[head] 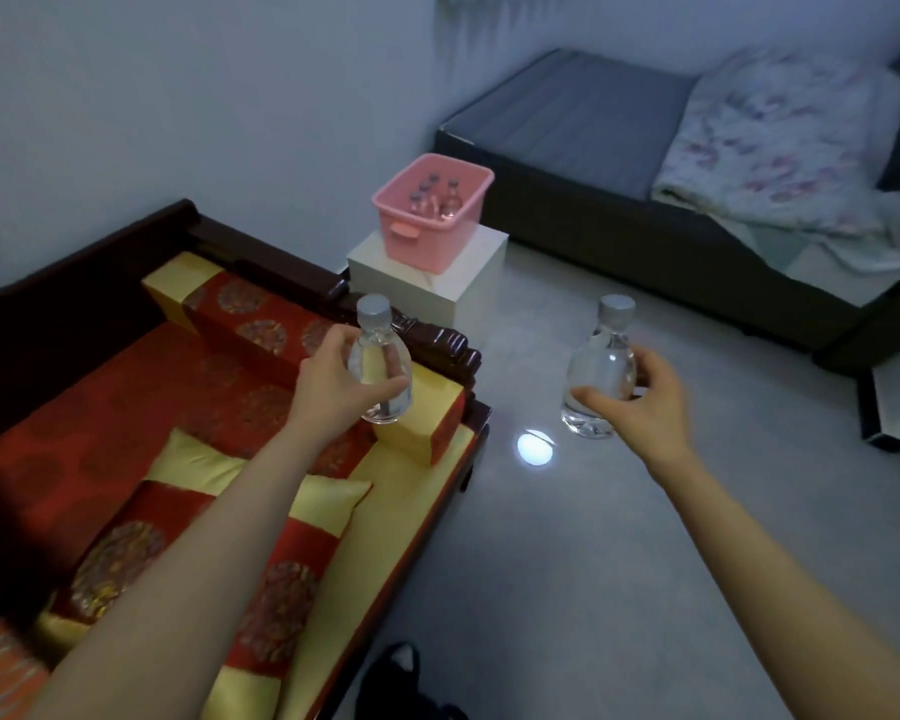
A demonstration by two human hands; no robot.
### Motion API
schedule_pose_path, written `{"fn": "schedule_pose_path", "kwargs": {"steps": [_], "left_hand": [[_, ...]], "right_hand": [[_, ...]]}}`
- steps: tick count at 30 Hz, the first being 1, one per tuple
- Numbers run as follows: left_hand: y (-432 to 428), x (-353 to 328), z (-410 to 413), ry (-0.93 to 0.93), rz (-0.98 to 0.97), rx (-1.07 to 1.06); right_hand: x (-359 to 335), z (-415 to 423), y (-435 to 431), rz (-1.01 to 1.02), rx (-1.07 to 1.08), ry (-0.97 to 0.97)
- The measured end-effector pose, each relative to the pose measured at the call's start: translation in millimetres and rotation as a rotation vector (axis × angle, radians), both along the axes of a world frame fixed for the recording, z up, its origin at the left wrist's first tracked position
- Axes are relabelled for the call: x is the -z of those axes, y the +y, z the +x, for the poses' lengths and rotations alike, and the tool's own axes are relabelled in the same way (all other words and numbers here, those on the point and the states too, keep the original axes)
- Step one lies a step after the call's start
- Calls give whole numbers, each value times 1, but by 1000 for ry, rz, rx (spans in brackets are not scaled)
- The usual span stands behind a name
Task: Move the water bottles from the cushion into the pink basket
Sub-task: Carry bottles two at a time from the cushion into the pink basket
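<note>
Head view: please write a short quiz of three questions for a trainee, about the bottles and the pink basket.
1. True or false: the left hand grips the left bottle and the right hand grips the right bottle, both with the cap up.
2. Choose one: the pink basket stands on A) the floor, B) the white box, C) the bed.
3. Short answer: is the pink basket empty?

Key: 1 true. 2 B. 3 no, the basket bottles stand inside it.
</note>
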State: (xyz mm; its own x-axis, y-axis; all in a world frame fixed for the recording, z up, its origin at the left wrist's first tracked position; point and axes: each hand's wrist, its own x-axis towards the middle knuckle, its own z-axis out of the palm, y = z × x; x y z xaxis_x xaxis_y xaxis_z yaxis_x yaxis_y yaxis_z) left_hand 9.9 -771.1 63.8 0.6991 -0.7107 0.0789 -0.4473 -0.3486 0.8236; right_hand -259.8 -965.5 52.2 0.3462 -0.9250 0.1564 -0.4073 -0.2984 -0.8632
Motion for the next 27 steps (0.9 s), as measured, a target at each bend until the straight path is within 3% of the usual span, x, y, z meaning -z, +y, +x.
{"fn": "schedule_pose_path", "kwargs": {"steps": [12, 27], "left_hand": [[-198, 17, 13, 8, 38, 82], [-445, 13, 43, 42, 43, -22]], "right_hand": [[23, 18, -166, 27, 36, -9], [4, 55, -411, 48, -51, 6]]}}
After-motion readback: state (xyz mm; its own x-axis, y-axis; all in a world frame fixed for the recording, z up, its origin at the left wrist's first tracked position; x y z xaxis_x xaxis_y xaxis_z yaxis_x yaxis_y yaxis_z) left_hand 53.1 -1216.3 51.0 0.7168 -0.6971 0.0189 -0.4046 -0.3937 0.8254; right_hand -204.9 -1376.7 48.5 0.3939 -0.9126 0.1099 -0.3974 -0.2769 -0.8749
